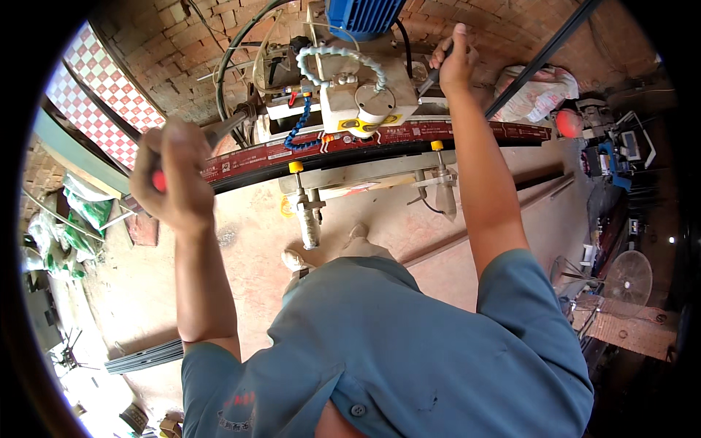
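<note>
My left hand (175,179) is raised at the left end of a long bar in red printed film (252,159). It is closed on a handle with a red end (159,181); motion blur hides the tool's kind. A blurred grey-brown shape (230,129) shows beside that fist. Beyond the bar, my right hand (456,64) grips a dark-handled tool with a flat metal shank (429,82), thumb pointing up. The shank reaches toward the pale machine housing (339,109). Two clamp cylinders with yellow caps (296,167) stand along the bar's near side.
A blue motor (361,16) tops the machine, with a segmented blue hose (298,131) below. A white sack (540,91) lies at far right against brickwork. Dark bars (146,356) lie on the floor at left. At right stands a fan (628,279).
</note>
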The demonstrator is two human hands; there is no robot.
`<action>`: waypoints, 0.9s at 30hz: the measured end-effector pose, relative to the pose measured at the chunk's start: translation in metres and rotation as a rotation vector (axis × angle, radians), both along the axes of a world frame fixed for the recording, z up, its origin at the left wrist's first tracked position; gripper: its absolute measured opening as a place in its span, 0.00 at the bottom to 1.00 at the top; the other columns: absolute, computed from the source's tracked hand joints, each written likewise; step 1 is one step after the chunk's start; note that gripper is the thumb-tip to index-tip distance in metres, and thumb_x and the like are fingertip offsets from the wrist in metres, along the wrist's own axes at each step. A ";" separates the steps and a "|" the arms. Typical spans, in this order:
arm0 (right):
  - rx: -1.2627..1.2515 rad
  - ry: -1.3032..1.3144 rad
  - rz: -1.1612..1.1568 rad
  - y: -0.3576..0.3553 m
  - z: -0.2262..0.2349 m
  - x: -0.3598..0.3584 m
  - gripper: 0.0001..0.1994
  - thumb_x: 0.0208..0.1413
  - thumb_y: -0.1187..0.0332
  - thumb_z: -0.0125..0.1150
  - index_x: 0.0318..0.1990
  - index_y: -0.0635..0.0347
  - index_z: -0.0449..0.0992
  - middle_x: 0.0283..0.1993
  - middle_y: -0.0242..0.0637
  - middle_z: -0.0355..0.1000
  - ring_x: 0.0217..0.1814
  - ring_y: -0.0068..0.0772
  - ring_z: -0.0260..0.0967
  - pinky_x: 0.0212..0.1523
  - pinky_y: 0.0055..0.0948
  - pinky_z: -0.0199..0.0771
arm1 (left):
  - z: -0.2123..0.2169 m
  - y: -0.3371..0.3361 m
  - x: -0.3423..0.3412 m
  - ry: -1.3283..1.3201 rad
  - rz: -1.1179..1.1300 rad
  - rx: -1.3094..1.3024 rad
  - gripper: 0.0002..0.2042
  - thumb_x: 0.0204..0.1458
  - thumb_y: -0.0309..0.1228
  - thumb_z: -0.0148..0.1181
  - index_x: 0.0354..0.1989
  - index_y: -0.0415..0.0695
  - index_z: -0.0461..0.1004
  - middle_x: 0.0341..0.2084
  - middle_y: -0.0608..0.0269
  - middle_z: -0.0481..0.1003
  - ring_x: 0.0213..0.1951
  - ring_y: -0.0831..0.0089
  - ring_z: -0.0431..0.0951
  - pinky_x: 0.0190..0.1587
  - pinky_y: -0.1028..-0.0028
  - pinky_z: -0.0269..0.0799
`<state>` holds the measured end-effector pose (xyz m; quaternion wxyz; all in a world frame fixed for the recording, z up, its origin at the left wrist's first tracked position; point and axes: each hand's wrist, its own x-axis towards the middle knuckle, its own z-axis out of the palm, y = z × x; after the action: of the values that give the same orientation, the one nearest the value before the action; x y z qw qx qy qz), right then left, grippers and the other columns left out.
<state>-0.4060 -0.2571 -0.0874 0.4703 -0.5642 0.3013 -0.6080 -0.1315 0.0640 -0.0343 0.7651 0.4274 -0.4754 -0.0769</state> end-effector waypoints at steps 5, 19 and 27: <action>-0.025 -0.027 0.033 0.010 0.014 0.001 0.23 0.57 0.51 0.61 0.21 0.56 0.63 0.13 0.30 0.58 0.13 0.24 0.57 0.15 0.26 0.60 | 0.038 -0.048 0.013 0.127 0.124 -0.041 0.13 0.55 0.26 0.54 0.17 0.41 0.64 0.15 0.64 0.64 0.21 0.75 0.65 0.28 0.74 0.60; -0.420 0.120 -0.075 -0.034 0.016 -0.002 0.18 0.59 0.59 0.60 0.21 0.59 0.69 0.11 0.29 0.62 0.10 0.23 0.58 0.12 0.26 0.58 | 0.098 -0.132 0.018 0.149 0.350 0.190 0.11 0.53 0.38 0.63 0.34 0.45 0.72 0.22 0.69 0.69 0.24 0.77 0.69 0.30 0.79 0.64; -0.098 0.052 0.023 -0.015 0.025 -0.017 0.18 0.54 0.59 0.65 0.19 0.58 0.67 0.13 0.30 0.64 0.11 0.22 0.62 0.14 0.24 0.62 | -0.035 -0.110 0.016 -0.109 0.451 0.340 0.23 0.51 0.34 0.58 0.56 0.39 0.68 0.53 0.49 0.71 0.58 0.60 0.68 0.63 0.63 0.59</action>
<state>-0.4232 -0.2723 -0.0624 0.4411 -0.6054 0.2770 -0.6018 -0.1152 -0.0460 -0.0696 0.6536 0.6481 -0.3890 0.0394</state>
